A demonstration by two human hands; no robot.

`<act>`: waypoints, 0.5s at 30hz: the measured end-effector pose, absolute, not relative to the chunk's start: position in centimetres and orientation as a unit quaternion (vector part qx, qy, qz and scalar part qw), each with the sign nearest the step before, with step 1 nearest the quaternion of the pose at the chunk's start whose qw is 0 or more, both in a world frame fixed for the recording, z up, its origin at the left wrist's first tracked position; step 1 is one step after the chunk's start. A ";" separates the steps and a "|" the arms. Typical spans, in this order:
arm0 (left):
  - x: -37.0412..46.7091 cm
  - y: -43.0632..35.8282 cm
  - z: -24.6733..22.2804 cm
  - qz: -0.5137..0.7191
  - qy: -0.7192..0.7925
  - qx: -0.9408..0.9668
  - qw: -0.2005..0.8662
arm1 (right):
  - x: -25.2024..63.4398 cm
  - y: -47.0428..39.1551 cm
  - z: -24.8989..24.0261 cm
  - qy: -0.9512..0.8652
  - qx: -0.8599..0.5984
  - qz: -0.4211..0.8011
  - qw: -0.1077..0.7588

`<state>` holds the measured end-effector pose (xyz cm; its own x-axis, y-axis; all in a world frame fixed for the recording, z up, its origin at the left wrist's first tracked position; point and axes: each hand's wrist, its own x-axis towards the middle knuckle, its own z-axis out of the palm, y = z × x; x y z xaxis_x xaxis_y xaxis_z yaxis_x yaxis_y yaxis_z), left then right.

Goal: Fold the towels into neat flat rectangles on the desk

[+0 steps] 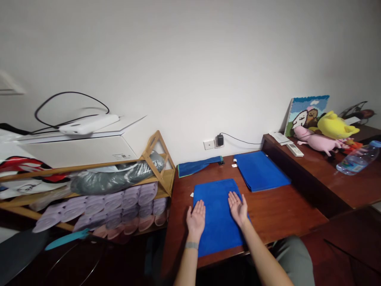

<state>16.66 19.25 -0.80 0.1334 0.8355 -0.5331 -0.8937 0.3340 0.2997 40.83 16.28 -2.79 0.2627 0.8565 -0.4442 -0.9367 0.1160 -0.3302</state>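
Observation:
A blue towel (218, 222) lies flat on the brown wooden table (264, 214), with a small white tag at its left edge. My left hand (196, 217) is palm up over the towel's left side, fingers stretched out and holding nothing. Over the right side, my right hand (238, 207) also shows its palm, fingers extended with the thumb apart. Whether either hand touches the cloth I cannot tell. Behind and to the right lies a second blue towel (263, 171), folded, with white tags. A darker blue cloth with green edging (198, 166) lies near the wall.
On the left, a wooden rack (160, 174) holds several lilac slippers (119, 200) and a white box (80, 151). A raised wooden surface at right bears plush toys (315, 141), a remote control (294, 150) and a water bottle (357, 161). A black charger (220, 140) is plugged into the wall.

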 end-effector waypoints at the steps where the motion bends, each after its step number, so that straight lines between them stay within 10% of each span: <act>1: 15.3 19.4 -0.7 0.591 0.323 -0.049 0.738 | 42.4 16.3 -2.2 0.081 -0.291 0.584 0.753; 15: 20.9 15.2 -2.6 0.523 0.295 -0.033 0.799 | 36.1 11.1 -3.8 0.053 -0.247 0.649 0.718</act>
<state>20.90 15.16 -2.64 0.2784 0.8167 -0.5054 -0.8558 0.4499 0.2555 36.14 11.12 -3.81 0.1524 0.9055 -0.3961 -0.9577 0.0364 -0.2854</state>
